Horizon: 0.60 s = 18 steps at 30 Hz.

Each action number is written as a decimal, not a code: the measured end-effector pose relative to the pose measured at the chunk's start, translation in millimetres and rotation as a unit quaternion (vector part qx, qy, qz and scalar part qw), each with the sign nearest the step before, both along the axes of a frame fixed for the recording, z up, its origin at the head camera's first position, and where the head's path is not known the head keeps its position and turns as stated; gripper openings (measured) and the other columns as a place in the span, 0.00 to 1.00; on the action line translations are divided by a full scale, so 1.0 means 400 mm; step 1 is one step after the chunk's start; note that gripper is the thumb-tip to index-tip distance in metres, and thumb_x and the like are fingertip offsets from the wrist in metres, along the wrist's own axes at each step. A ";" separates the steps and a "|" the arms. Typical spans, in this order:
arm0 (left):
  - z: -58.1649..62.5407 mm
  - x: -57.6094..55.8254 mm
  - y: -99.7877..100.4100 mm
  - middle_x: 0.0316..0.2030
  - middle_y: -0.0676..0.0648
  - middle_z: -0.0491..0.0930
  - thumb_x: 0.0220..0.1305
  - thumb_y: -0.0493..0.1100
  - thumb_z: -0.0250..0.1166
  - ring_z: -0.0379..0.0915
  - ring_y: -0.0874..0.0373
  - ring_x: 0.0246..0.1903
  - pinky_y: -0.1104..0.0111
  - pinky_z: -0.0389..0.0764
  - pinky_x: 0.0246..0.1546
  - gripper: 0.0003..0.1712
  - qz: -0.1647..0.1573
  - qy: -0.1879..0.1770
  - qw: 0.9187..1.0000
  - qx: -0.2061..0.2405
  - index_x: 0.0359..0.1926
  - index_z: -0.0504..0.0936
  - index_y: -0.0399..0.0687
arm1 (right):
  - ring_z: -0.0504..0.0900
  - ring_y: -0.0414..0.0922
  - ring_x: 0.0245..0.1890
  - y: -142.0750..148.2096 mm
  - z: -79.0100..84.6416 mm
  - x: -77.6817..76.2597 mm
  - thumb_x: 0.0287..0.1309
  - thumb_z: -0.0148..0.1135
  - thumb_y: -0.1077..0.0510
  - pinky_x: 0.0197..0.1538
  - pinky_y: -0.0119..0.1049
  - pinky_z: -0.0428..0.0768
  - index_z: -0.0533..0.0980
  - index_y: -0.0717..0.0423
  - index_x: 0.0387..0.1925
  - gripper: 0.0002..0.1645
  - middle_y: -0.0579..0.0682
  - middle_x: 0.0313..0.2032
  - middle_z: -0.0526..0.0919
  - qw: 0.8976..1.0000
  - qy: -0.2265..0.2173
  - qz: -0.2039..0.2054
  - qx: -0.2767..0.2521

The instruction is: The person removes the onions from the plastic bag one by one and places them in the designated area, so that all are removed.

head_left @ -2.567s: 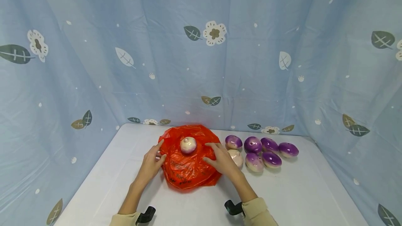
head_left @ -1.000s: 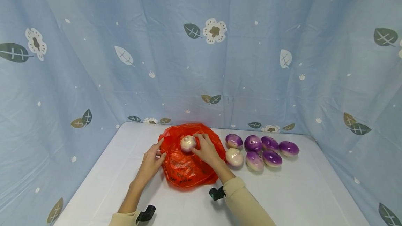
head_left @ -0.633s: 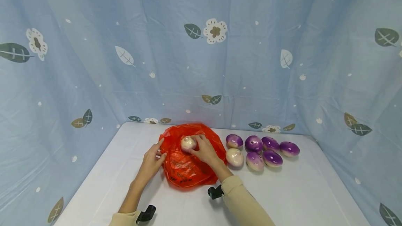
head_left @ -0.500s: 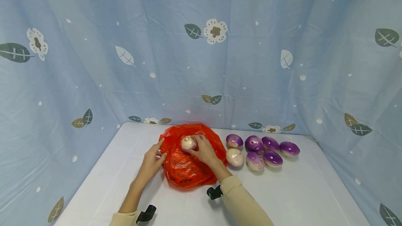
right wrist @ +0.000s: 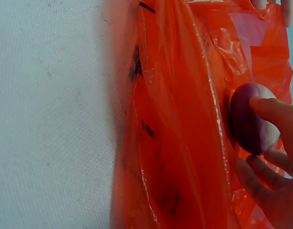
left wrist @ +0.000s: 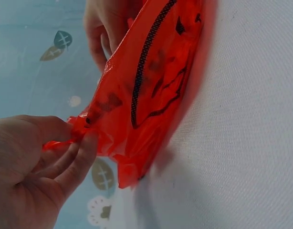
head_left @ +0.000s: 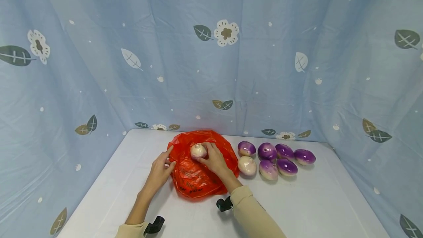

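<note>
A red plastic bag (head_left: pixel 198 179) with dark print is spread on the white table, its rim standing up in a rough circle. My left hand (head_left: pixel 159 170) pinches the bag's left rim; in the left wrist view the film (left wrist: pixel 122 100) runs between thumb and fingers. Inside the bag sits a white and purple turnip (head_left: pixel 197 150). Thumb and fingers of my right hand (head_left: pixel 214 160) hold that turnip from its right side. The right wrist view shows the thumb against the turnip's purple side (right wrist: pixel 244 121).
To the right of the bag, several purple turnips (head_left: pixel 286 167) lie in two loose rows. A paler, mostly white turnip (head_left: pixel 247 166) lies nearest the bag. A blue patterned curtain (head_left: pixel 211 69) hangs behind and at both sides of the white table (head_left: pixel 314 208).
My right hand has moved left from the bag's right side to the turnip and now grips it. The left hand has stayed on the rim. The pale turnip is fully visible again.
</note>
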<state>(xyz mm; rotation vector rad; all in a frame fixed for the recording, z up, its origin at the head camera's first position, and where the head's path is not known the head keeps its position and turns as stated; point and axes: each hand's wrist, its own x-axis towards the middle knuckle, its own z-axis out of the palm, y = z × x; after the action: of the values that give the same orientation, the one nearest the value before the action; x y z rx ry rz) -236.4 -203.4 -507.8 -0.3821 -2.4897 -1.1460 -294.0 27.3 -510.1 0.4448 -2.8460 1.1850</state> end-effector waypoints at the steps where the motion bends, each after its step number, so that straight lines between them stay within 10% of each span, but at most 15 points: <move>1: 0.000 0.000 0.000 0.40 0.39 0.79 0.58 0.28 0.66 0.82 0.54 0.32 0.74 0.84 0.30 0.37 -0.001 0.001 1.000 0.000 0.69 0.68 0.37 | 0.75 0.54 0.60 0.000 0.000 0.000 0.53 0.72 0.50 0.67 0.54 0.73 0.69 0.49 0.62 0.35 0.55 0.60 0.73 1.000 -0.001 -0.002 -0.001; 18: 0.000 -0.001 0.005 0.40 0.39 0.79 0.57 0.28 0.67 0.81 0.54 0.32 0.73 0.85 0.30 0.36 0.004 0.000 1.000 -0.003 0.67 0.69 0.35 | 0.76 0.54 0.58 0.007 -0.007 0.011 0.56 0.70 0.50 0.65 0.55 0.74 0.69 0.48 0.64 0.35 0.56 0.58 0.74 1.000 0.000 0.006 -0.008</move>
<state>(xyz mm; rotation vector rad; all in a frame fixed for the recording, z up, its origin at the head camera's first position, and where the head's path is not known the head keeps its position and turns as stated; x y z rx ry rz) -236.6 -201.5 -507.8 -0.3731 -2.4922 -1.1360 -289.8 30.0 -512.8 0.4611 -2.8358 1.2093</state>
